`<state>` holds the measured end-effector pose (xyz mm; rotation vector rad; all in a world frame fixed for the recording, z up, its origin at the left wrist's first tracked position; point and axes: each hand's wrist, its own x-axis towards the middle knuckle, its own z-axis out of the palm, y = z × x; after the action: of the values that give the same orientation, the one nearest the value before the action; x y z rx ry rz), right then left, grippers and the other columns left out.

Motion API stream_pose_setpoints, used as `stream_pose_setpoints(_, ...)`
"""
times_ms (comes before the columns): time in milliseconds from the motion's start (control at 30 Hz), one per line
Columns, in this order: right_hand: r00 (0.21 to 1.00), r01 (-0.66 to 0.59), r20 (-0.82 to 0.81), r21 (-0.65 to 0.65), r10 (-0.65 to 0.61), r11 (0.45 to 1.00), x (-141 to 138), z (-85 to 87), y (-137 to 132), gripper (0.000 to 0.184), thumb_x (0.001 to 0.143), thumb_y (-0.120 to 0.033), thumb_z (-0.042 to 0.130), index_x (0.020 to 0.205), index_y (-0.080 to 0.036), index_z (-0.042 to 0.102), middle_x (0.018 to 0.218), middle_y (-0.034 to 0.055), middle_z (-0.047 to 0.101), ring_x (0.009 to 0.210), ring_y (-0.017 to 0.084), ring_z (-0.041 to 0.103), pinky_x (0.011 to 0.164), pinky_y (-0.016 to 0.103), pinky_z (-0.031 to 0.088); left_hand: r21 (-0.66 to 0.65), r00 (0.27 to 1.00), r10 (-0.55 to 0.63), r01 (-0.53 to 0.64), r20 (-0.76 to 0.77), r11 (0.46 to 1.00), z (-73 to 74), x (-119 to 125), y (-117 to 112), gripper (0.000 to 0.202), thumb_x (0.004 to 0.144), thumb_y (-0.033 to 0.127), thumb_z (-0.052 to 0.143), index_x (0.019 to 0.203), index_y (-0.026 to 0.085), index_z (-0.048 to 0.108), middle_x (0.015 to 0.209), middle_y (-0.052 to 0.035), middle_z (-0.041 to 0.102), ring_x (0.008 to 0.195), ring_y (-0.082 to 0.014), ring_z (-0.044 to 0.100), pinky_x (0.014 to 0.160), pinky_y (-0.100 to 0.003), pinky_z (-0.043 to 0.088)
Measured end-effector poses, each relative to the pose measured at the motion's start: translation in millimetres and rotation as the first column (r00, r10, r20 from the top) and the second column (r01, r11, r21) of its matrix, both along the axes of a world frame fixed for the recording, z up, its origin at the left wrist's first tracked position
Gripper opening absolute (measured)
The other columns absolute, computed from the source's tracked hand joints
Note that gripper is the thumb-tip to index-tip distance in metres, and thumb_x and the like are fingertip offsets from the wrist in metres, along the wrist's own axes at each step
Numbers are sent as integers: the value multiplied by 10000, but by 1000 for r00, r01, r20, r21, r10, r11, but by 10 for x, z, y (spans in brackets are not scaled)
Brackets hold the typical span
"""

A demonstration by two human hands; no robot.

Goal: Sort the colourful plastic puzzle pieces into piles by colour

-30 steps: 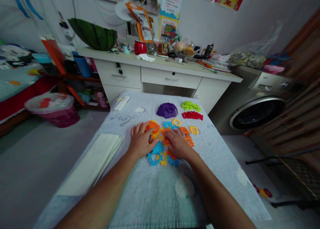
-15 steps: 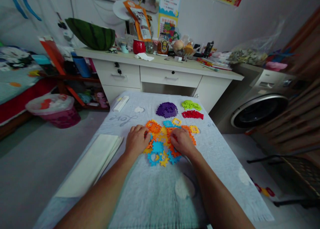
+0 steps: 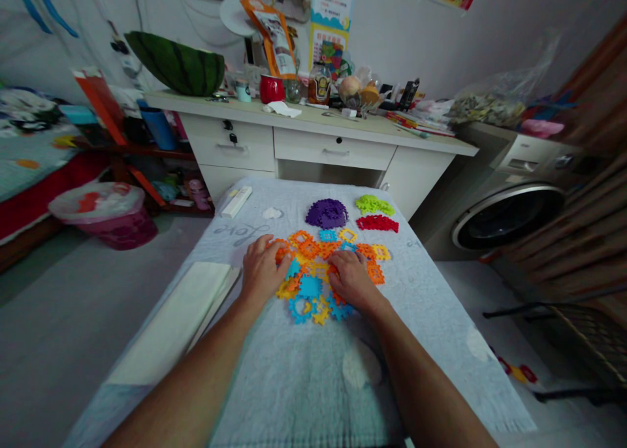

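Flat toothed plastic building pieces in orange, blue and yellow lie in a loose pile on the cloth-covered table point(image 3: 421, 343). My left hand point(image 3: 261, 270) is at the pile's left edge, fingers curled around an orange piece point(image 3: 280, 248). Over the right part of the pile, my right hand point(image 3: 353, 277) has its fingers bent down among orange pieces point(image 3: 375, 273); the fingertips are hidden, so what they grip cannot be made out. Between the hands lie a blue square piece point(image 3: 310, 285) and yellow ones point(image 3: 321, 311).
Beyond the pile sit heaps of purple pieces point(image 3: 326, 213), green pieces point(image 3: 374, 205) and red pieces point(image 3: 377, 223). A folded white cloth point(image 3: 171, 324) lies at left, a white box point(image 3: 237, 202) behind it. Further back stand a cluttered desk point(image 3: 304, 121) and a washing machine point(image 3: 494, 200).
My left hand has shifted slightly left, and an orange piece now shows at its fingers. My right hand has moved a little; more orange and blue pieces show at the pile's back.
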<state>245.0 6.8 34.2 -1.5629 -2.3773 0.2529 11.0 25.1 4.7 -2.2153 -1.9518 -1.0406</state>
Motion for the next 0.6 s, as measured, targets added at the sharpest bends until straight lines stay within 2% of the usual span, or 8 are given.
stream_pose_setpoints(133, 996, 57, 61, 36, -59, 998, 4, 36, -6, 213, 848, -223, 512, 1000, -176, 654, 1067, 110, 640, 1039, 256, 509, 965, 431, 316, -30, 998, -47, 48, 32, 998, 36, -16, -8, 213, 864, 324, 491, 873, 211, 671, 994, -74, 601, 958, -234, 596, 899, -388, 483)
stream_pose_setpoints(200, 998, 35, 50, 36, -37, 999, 11, 51, -5, 174, 823, -226, 534, 938, -175, 655, 997, 98, 639, 973, 245, 524, 920, 408, 341, -63, 996, -81, 83, 30, 995, 37, 3, -17, 203, 863, 318, 485, 836, 213, 657, 934, -58, 602, 890, -216, 605, 841, -359, 498)
stream_pose_setpoints(267, 1000, -29, -5, 4, 29, 1000, 32, 63, 9, 139, 804, -228, 548, 883, -176, 650, 936, 78, 642, 915, 224, 543, 881, 375, 363, -78, 996, -87, 88, 15, 993, 19, 18, -16, 192, 857, 313, 492, 832, 210, 653, 939, -59, 616, 882, -217, 613, 831, -359, 502)
stream_pose_setpoints(367, 990, -84, -117, -7, 82, 996, 122, 83, 67, 132, 813, -216, 525, 842, -172, 645, 873, 60, 650, 870, 198, 566, 853, 333, 386, -54, 996, -86, 86, 4, 995, -43, 14, 10, 210, 872, 283, 471, 894, 205, 664, 1068, -74, 637, 967, -221, 623, 891, -358, 496)
stream_pose_setpoints(400, 989, -46, -141, 14, 48, 999, 172, 90, 94, 147, 821, -205, 508, 851, -169, 647, 876, 63, 653, 875, 197, 571, 858, 328, 389, -44, 996, -85, 85, -2, 995, -67, 9, 21, 229, 881, 265, 452, 924, 203, 668, 1128, -76, 632, 1000, -220, 624, 913, -356, 493)
stream_pose_setpoints(467, 984, 112, -148, 59, -103, 992, 293, 99, 153, 186, 830, -186, 485, 898, -164, 657, 931, 82, 654, 920, 206, 576, 877, 329, 389, -31, 997, -73, 72, -31, 997, -108, -1, 37, 273, 891, 220, 415, 988, 197, 670, 1247, -84, 601, 1061, -221, 620, 950, -363, 482)
stream_pose_setpoints(533, 950, 302, -96, 55, -296, 952, 421, 91, 208, 219, 832, -188, 484, 952, -171, 666, 1004, 102, 644, 966, 226, 572, 877, 343, 393, -32, 995, -48, 46, -84, 998, -129, 0, 39, 315, 889, 188, 400, 1072, 186, 656, 1350, -104, 547, 1143, -244, 593, 987, -402, 462)
stream_pose_setpoints(600, 903, 429, -16, 10, -429, 903, 519, 57, 248, 247, 830, -221, 510, 1018, -185, 665, 1070, 117, 630, 1006, 255, 565, 864, 366, 403, -43, 992, -23, 17, -127, 999, -134, 11, 29, 349, 886, 192, 411, 1166, 172, 617, 1413, -134, 495, 1235, -281, 536, 1013, -458, 439)
